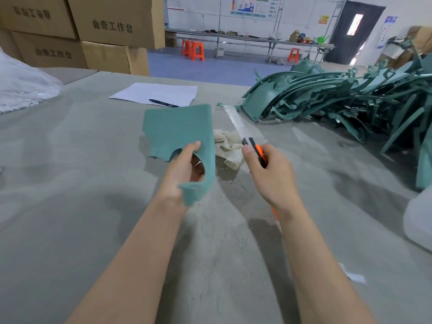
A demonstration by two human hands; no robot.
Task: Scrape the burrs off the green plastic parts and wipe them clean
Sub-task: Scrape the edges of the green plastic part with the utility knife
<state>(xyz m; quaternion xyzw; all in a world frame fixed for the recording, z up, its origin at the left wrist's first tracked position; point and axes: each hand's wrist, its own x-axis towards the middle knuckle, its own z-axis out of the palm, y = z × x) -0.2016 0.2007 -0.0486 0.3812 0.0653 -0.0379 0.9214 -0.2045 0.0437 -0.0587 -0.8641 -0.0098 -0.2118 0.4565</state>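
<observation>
My left hand (pixel 181 170) grips a flat green plastic part (pixel 180 129) with a rounded cut-out, holding it up above the table, thumb on its near face. My right hand (pixel 268 174) holds an orange and black utility knife (pixel 256 148) with a long blade extended, pointing away and to the left. The blade is to the right of the part and not touching it. A crumpled beige cloth (pixel 228 146) lies on the table between and behind both hands.
A big heap of green plastic parts (pixel 339 101) fills the right side of the grey table (pixel 93 183). A white sheet (pixel 156 93) with a pen (pixel 163 103) lies farther back. Cardboard boxes (pixel 93 31) stand at the back left, a plastic bag (pixel 21 87) at the left edge.
</observation>
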